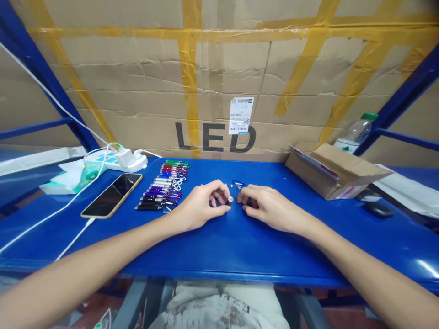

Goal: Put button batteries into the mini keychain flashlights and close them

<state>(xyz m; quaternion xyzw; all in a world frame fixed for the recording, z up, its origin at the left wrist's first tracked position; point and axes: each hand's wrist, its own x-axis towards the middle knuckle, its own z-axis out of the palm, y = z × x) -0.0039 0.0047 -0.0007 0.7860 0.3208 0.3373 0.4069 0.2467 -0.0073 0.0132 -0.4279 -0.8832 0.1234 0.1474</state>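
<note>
Both my hands rest on the blue table [219,246] near its middle. My left hand [202,204] is curled round a small silver cylindrical part [229,199], its end showing between thumb and fingers. My right hand [265,204] lies just right of it with fingers bent and pinched together; what they hold is hidden. A small blue carabiner clip [237,183] and tiny metal bits lie just beyond the fingertips. A row of several small keychain flashlights [164,189] in black, purple, silver, blue, red and green lies left of my left hand.
A phone [112,195] on a white cable lies at the left, with a power strip [116,161] and a tissue pack [73,179] behind it. An open cardboard box [334,176], a plastic bottle [355,132] and a dark mouse [377,209] are at the right. A cardboard wall marked LED stands behind.
</note>
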